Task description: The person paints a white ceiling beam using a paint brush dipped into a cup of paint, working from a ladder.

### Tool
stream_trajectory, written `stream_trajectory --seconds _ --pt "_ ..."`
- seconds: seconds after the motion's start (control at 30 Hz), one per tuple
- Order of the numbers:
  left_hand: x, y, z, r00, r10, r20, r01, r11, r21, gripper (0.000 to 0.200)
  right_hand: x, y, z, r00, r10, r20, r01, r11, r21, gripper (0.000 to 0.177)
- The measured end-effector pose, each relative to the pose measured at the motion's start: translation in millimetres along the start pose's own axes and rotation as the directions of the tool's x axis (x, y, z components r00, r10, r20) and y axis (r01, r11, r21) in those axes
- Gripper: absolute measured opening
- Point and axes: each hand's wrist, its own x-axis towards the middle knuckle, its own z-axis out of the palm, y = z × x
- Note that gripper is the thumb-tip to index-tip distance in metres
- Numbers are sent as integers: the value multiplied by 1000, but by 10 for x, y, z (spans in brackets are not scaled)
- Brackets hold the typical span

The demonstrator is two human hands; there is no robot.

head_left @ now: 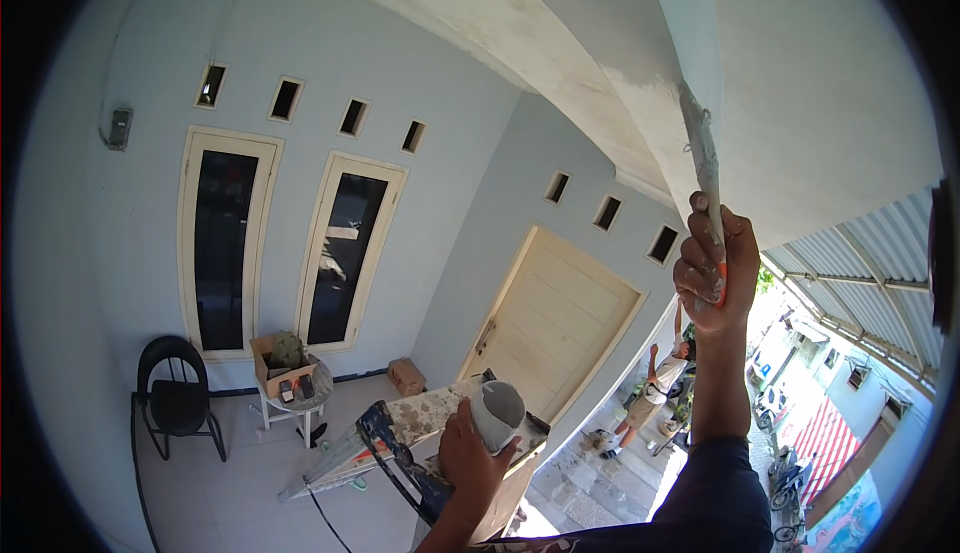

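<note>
My right hand (pixel 717 268) is raised at the upper right, its fingers wrapped round the handle of a paintbrush (pixel 703 148). The brush points up, with its grey-coated end at the edge of the ceiling beam (pixel 640 43). Lower down, my left hand (pixel 478 460) holds a cup of grey paint (pixel 497 416) from the side, above the paint-spattered top of a stepladder (pixel 420 414).
A black chair (pixel 178 393) and a white stool (pixel 292 408) bearing a cardboard box (pixel 268 363) stand by the left wall. Another box (pixel 406 377) sits on the floor near the cream door (pixel 550 303). Outside, a person (pixel 655 388) stands on the paving.
</note>
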Motion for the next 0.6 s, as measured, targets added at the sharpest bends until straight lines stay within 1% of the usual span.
stream_trajectory --seconds 0.07,0.1,0.13,0.2,0.27,0.33,0.37,0.43,0.47,0.53,0.57,0.6 --pt "11 5 2 1000 -6 -3 6 1000 -9 109 39 -21 45 997 81 9 -81 997 2 28" --pt "3 4 0 1000 -11 -1 11 1000 -10 109 117 -59 72 992 127 -11 -127 992 -3 29" --pt "4 -2 -1 1000 -9 2 9 1000 -13 109 191 -104 100 992 125 -13 -125 992 -6 29" --pt "8 -7 -2 996 59 -60 -58 998 22 108 308 -203 175 995 96 -27 -98 991 -96 31" --pt "14 -12 5 997 54 -56 -53 998 26 109 280 -347 206 994 105 10 -104 993 -57 29" --pt "3 -10 4 998 45 -53 -43 999 30 109 134 -221 178 1000 5 -4 -5 996 -88 27" --pt "4 -4 2 998 34 -50 -33 999 31 109 67 -154 142 1000 8 -4 -8 996 -89 27" --pt "1 -1 0 999 27 -45 -25 999 33 109 -29 -47 78 998 -51 -38 46 992 -114 26" --pt "4 -3 -1 999 33 -41 -31 999 32 109 -23 -23 87 998 -54 -37 50 993 -111 26" --pt "15 -14 -2 998 42 -37 -40 999 36 108 -2 17 99 984 123 -130 -129 991 -38 25" --pt "7 -19 3 998 48 -48 -46 998 32 109 76 -6 119 979 161 -128 -171 983 -66 26" --pt "4 -16 12 997 54 -59 -52 998 26 109 181 -58 105 979 158 -131 -167 984 -66 26"
